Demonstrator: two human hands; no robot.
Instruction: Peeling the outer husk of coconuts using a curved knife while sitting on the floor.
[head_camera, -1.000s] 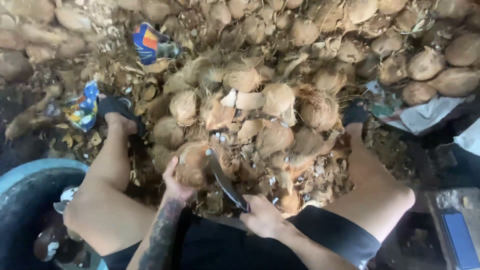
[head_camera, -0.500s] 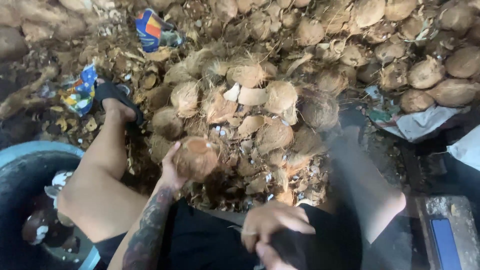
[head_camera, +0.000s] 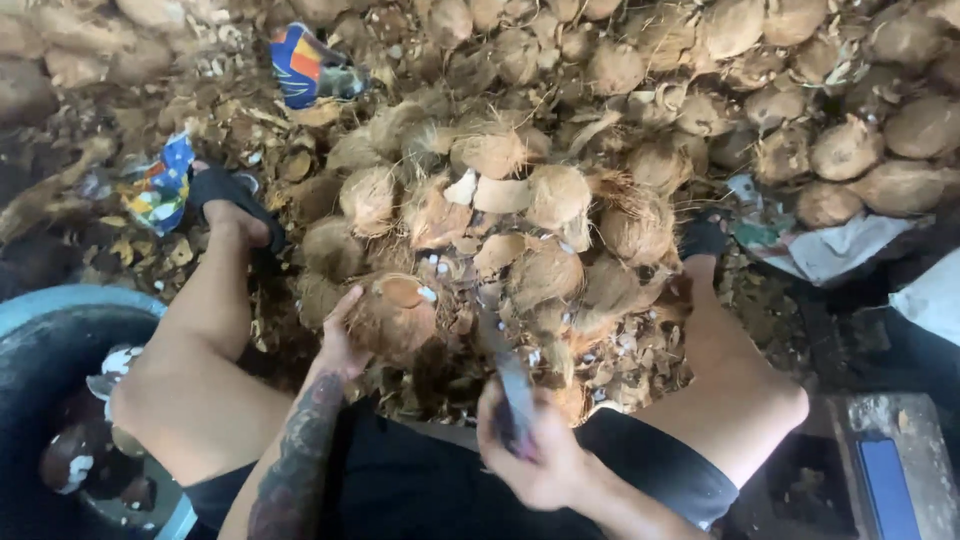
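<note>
One coconut (head_camera: 392, 318) sits clasped in left grip (head_camera: 340, 345), right grip (head_camera: 530, 455) clenching knife (head_camera: 512, 385).

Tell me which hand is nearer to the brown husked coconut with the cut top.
Left. The left hand grips the brown husked coconut from its side, fingers touching it. The right hand is apart, lower right, holding a dark-bladed knife.

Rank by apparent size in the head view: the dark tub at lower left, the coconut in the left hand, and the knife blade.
1. Dark tub, partly cut off by the frame.
2. Coconut.
3. Knife blade, blurred, so its outline is unsure.
</note>
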